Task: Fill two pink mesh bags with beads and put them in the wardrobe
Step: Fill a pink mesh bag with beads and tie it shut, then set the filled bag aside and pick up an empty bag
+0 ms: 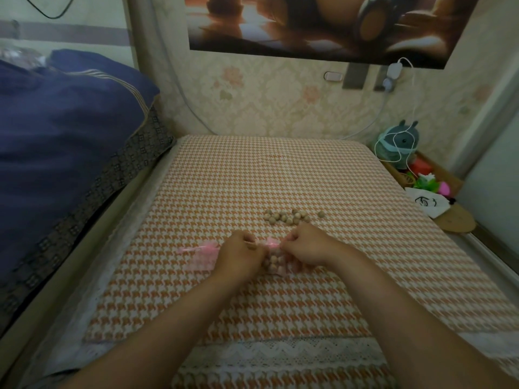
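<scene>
Head view, the only one. We see a small bedroom corner: an orange-and-white houndstooth cloth [280,175] covers the flat work surface, with a white lace trim [280,350] along its near edge. A dark blue quilt [70,122] is piled off to the left, floral wallpaper [266,99] runs behind, and a brown-toned poster [323,23] hangs above.

The left hand [240,255] and right hand [307,245] meet mid-cloth, both forearms bare. Between them lies the beaded pink mesh bag [276,262], with tan beads showing through the mesh. Left fingers [248,240] are curled and grip the bag's neck from the left. Right fingers [292,237] are curled and pinch the pink gathered top from the right. Whether either holds the drawstring itself we cannot tell, as it is too blurred.

The second pink mesh bag [200,256] lies flat just left of the left fingers, partly under that hand. The loose beads [292,216] sit in a small cluster just beyond the right fingers, apart from them, with one stray bead further right.

Well right of the right fingers, past the cloth edge, we see a grey-green plush toy [398,144] wrapped in a white cable [404,80], with small bright toys near it.
</scene>
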